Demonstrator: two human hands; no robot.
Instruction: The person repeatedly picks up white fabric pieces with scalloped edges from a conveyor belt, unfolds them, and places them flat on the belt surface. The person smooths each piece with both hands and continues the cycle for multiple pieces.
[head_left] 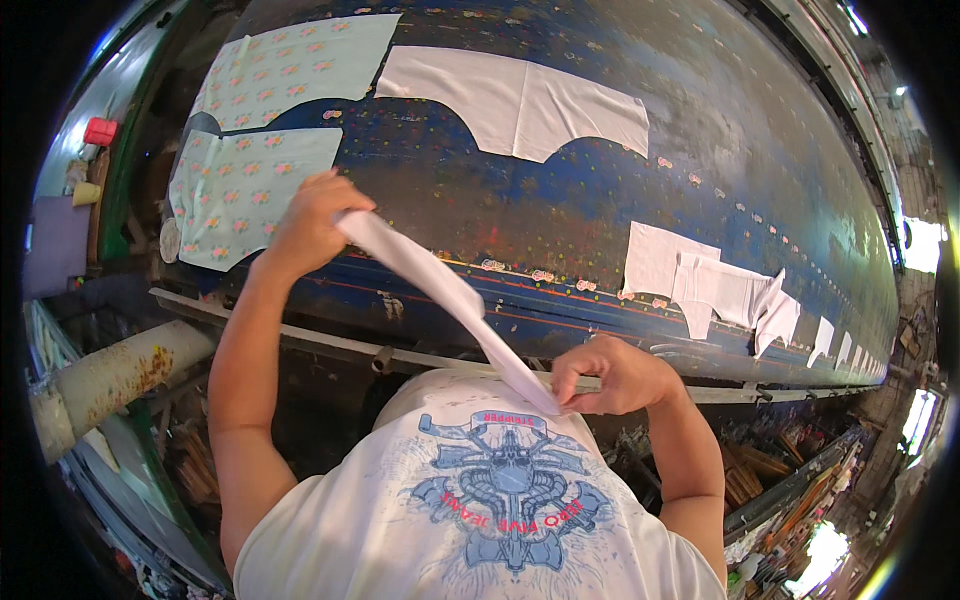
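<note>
Between my two hands a white fabric piece [430,280] is stretched on a slant, narrow and folded or seen edge-on. My left hand [308,225] grips its upper left end, over the table near the printed cloth. Lower down, close to my shirt, my right hand [618,376] pinches the other end between thumb and fingers. A white cut fabric panel [525,98] with curved notches lies flat on the dark table beyond. Two pale green flowered panels, a far one [300,65] and a near one [255,185], lie at the left.
The long dark, paint-specked table [480,210] runs away to the right. Several white pieces, one a crumpled panel [725,290], lie along its near right side. A metal rail [320,345] edges it. A rusty pale pipe [130,375] juts in at left; a red container [100,131] stands beyond.
</note>
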